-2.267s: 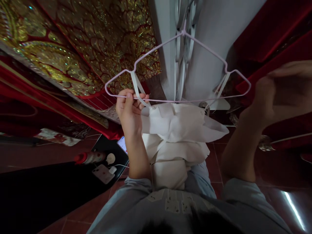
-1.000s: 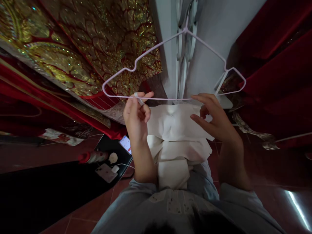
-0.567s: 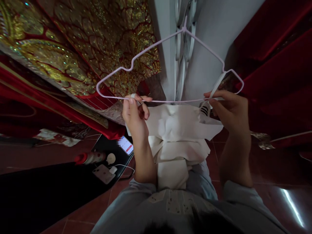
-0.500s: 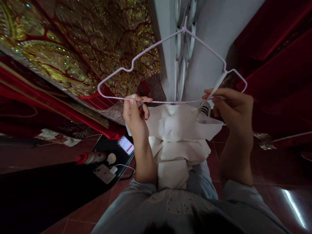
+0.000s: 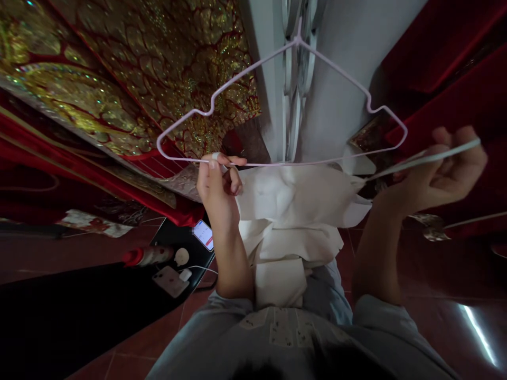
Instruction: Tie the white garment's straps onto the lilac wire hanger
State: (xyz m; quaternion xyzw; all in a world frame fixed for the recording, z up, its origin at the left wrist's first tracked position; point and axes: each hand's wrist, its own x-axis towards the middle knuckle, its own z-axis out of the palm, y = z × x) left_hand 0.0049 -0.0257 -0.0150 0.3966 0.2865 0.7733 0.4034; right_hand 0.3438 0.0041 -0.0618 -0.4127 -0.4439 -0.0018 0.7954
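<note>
A pale lilac clothes hanger [image 5: 338,65] hangs upright in front of me, its hook towards a grey-white rack. My left hand [image 5: 217,182] pinches the hanger's bottom bar near its left end, and a white band circles one finger. Off to the right of the hanger, my right hand [image 5: 447,171] has a thin white strap [image 5: 412,161] stretched across its curled fingers. That strap runs taut to the upper right corner of a white cloth garment [image 5: 293,195], which drapes below the hanger over my lap. The cloth's left top edge lies close to my left fingers.
Gold-sequined red garments [image 5: 166,68] hang at left, dark red cloth [image 5: 455,68] at right. A black bench [image 5: 99,301] at lower left bears a lit phone [image 5: 203,235], a second phone [image 5: 170,281] with a charger, and a red-capped bottle [image 5: 148,256]. Metal rack parts [image 5: 293,105] stand behind.
My right hand has moved right and away from the hanger, drawing the strap off the hanger's right shoulder notch. My left hand keeps its pinch, and the hanger has barely shifted.
</note>
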